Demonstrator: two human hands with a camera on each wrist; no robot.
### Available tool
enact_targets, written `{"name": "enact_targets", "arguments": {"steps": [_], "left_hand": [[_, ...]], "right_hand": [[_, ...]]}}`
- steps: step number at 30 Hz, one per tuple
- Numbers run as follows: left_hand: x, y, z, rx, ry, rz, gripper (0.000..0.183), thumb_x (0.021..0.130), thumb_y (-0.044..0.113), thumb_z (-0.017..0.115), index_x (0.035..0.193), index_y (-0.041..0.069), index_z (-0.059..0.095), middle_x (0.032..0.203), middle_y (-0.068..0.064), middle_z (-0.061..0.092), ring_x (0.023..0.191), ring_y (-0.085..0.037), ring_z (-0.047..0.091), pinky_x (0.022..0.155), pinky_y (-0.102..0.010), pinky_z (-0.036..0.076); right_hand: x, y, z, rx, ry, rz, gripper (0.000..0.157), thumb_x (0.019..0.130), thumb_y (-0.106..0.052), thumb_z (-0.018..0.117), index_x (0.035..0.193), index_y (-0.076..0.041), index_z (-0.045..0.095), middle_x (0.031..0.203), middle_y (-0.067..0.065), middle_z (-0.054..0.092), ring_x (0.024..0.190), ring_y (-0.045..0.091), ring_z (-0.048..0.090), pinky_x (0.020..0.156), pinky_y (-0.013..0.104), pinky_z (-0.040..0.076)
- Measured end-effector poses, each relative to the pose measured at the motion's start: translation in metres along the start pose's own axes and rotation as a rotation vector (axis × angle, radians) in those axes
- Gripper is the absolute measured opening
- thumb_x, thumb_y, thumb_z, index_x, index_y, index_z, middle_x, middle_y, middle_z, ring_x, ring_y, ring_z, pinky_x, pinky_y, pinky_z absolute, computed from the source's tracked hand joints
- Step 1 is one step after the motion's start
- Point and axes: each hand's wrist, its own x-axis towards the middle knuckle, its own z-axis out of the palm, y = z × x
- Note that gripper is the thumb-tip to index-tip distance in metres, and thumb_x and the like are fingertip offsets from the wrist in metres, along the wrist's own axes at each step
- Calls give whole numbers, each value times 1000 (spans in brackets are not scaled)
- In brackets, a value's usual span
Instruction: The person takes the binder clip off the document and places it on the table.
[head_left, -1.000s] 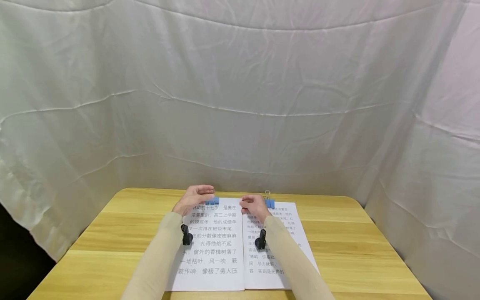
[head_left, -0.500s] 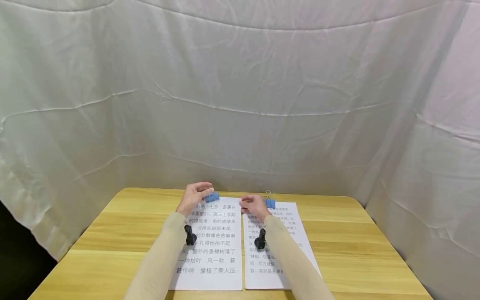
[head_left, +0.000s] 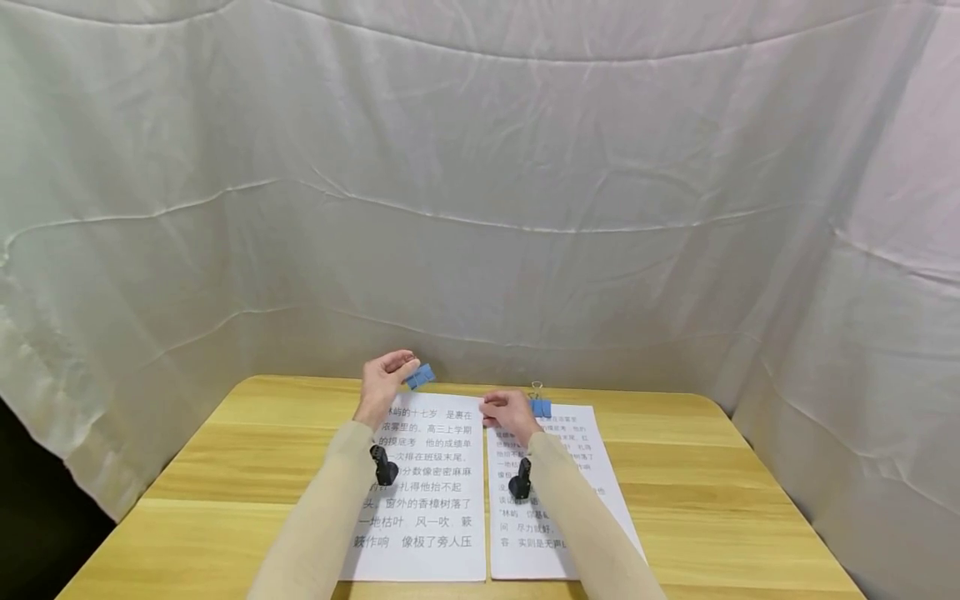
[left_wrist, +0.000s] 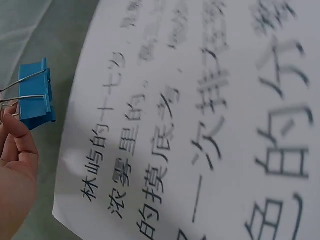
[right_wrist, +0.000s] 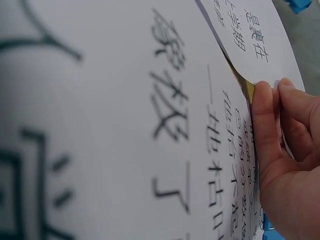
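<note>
My left hand [head_left: 386, 383] pinches a blue binder clip [head_left: 421, 377] by its wire handles, just beyond the top edge of the left stack of printed paper [head_left: 420, 568]. In the left wrist view the binder clip [left_wrist: 35, 95] is apart from the sheet, tilted, its blue body facing away from my fingers. My right hand [head_left: 510, 410] pinches the right edge of the left stack near its top corner; the right wrist view shows thumb and finger at that paper edge [right_wrist: 257, 75]. Its wrist lies over the right stack of printed paper [head_left: 528, 562].
A second blue binder clip [head_left: 541, 408] sits on the top edge of the right stack, beside my right hand, one wire handle standing up. Both stacks lie side by side on a wooden table [head_left: 697, 500] with a narrow gap between them. A pale curtain [head_left: 487, 208] hangs behind.
My left hand has drawn the blue binder clip off the top of the left stack, up and away, tilting it. The left stack has shifted slightly left, widening the gap. My right hand stays.
</note>
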Motion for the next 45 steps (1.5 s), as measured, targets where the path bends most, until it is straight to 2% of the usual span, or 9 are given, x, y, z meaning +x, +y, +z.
{"name": "enact_targets", "arguments": {"steps": [4, 13, 26, 31, 35, 40, 45], "left_hand": [[-2, 2, -1, -9, 2, 15, 38, 87, 21, 76, 119, 2, 68, 110, -9, 73, 93, -11, 65, 80, -19, 52], [-6, 2, -11, 25, -27, -22, 40, 87, 18, 76, 121, 1, 66, 109, -10, 73, 90, -10, 66, 75, -19, 51], [-22, 3, -23, 60, -199, 32, 50, 91, 26, 71, 133, 3, 58, 117, -14, 68, 91, -13, 63, 76, -23, 53], [-25, 2, -26, 61, -229, 15, 48, 89, 25, 73, 132, 7, 59, 117, -12, 68, 93, -13, 65, 79, -27, 54], [-30, 3, -29, 72, -240, 18, 49, 89, 28, 73, 133, 8, 59, 122, -13, 67, 98, -15, 65, 82, -26, 54], [-34, 0, -40, 65, -248, 7, 50, 90, 27, 72, 134, 8, 58, 128, -16, 63, 102, -14, 64, 84, -24, 53], [-39, -8, -57, 71, -236, 9, 51, 90, 26, 72, 135, 6, 57, 127, -17, 64, 97, -10, 65, 80, -23, 53]], "right_hand": [[2, 0, 1, -3, 3, 2, 24, 90, -10, 71, 112, -2, 70, 104, 14, 73, 71, 16, 71, 71, 29, 59], [4, -2, 4, -1, 5, 2, 23, 90, -10, 71, 112, -2, 70, 104, 14, 72, 70, 15, 70, 71, 29, 59], [5, -2, 1, 8, -22, -16, 28, 91, -10, 69, 117, 0, 68, 107, 16, 71, 76, 19, 71, 70, 30, 59], [3, -2, -3, -2, -18, -15, 29, 91, -11, 69, 118, 1, 67, 108, 16, 71, 74, 17, 71, 71, 30, 59], [2, 0, -6, -23, -2, -23, 26, 92, -12, 69, 115, 0, 68, 105, 14, 72, 70, 14, 70, 71, 30, 59], [3, 2, -7, -33, 13, -19, 24, 91, -11, 70, 112, 0, 68, 101, 13, 72, 68, 13, 70, 71, 30, 59], [3, 2, -2, -14, -4, -17, 27, 90, -10, 70, 115, 2, 67, 103, 15, 71, 70, 16, 71, 70, 30, 59]]}}
